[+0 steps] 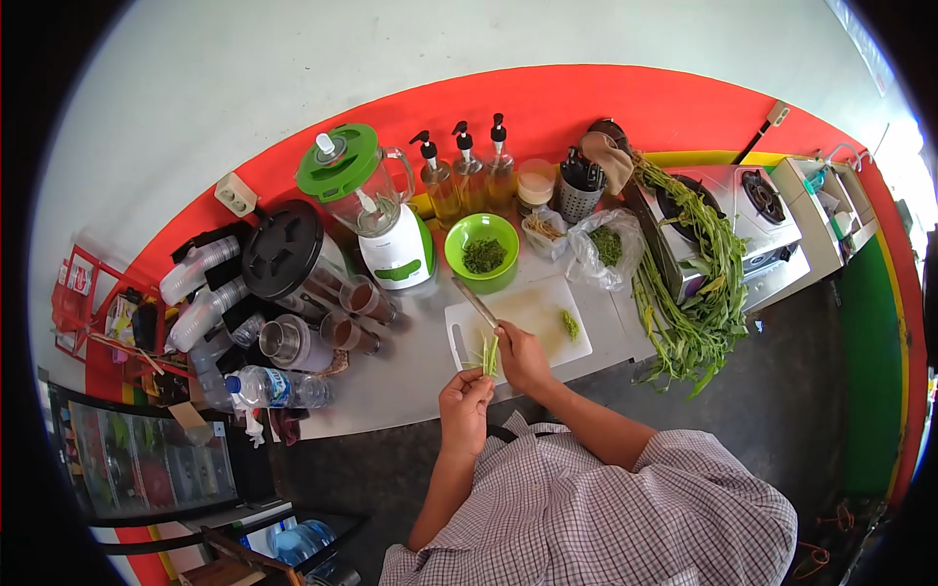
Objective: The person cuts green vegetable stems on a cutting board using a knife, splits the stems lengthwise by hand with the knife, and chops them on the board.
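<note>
At work at a grey table (386, 396) below a red wall (547, 93), over a white cutting board (535, 301). In the left hand (467, 398), a small bunch of thin green stems (490, 357), pinched between thumb and fingertips at the board's near left side. In the right hand (521, 357), with fingers closed around the handle, a knife (479, 305), blade pointing far and left, tip close to a green bowl (503, 279). Too small to tell: any contact between blade and stems, or the facing of the sharp edge.

For clean cuts, by judgement: keep the stems in a tight, even bundle, ends lined up, fingertips tucked well back from the blade. Safer, probably, to lay the bundle flat on the board than to slice toward the thumb. Swing the tip clear of the bowl for a full stroke. Chief risk, likely: a slip of loose stems from so light a pinch.

On the board's right side, a small heap of chopped greens (570, 324), best kept out from under the blade. Inside the bowl, more cut greens (484, 256), a handy guide to piece size. Farther right, leafy stalks (718, 337) draped over a stove (772, 234), well apart from the knife; nearer, just right of the bowl, a plastic bag (630, 256) of greens.
</note>
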`<state>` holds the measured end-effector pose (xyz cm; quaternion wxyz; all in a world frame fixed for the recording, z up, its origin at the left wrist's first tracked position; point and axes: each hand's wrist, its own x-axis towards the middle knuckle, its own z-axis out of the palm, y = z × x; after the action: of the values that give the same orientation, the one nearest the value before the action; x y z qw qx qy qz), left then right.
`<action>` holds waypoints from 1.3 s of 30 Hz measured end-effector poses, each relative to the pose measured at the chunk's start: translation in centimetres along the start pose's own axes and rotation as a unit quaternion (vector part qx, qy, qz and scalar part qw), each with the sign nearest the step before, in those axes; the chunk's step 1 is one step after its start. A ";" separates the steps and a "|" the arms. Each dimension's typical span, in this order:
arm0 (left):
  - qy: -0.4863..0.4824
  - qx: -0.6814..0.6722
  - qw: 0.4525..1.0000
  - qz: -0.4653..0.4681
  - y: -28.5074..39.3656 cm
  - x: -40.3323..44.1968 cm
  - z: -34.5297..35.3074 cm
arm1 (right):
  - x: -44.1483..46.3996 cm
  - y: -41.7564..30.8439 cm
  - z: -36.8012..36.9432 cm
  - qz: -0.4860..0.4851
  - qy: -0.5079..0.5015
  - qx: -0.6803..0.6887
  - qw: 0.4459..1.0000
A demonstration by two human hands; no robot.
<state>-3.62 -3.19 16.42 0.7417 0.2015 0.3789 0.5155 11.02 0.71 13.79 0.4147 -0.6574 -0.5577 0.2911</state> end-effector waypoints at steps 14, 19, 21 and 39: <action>0.189 0.085 0.977 -0.047 -4.4 6.1 -5.4 | -2.8 4.6 -0.1 0.039 -0.045 0.013 0.998; 0.221 0.101 0.967 -0.073 -7.0 7.4 -7.7 | -3.1 5.3 -1.5 0.080 -0.070 -0.022 0.994; 0.216 0.108 0.967 -0.079 -7.4 7.5 -8.0 | -3.2 5.7 -1.9 0.080 -0.066 -0.022 0.994; 0.011 0.160 0.969 -0.186 -6.7 7.3 -6.2 | -2.0 6.6 -0.2 0.207 -0.121 0.183 0.953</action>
<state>-2.96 0.37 5.28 0.7783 0.2380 0.4953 0.3038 14.03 -1.48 7.94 0.3879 -0.6311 -0.3925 0.5452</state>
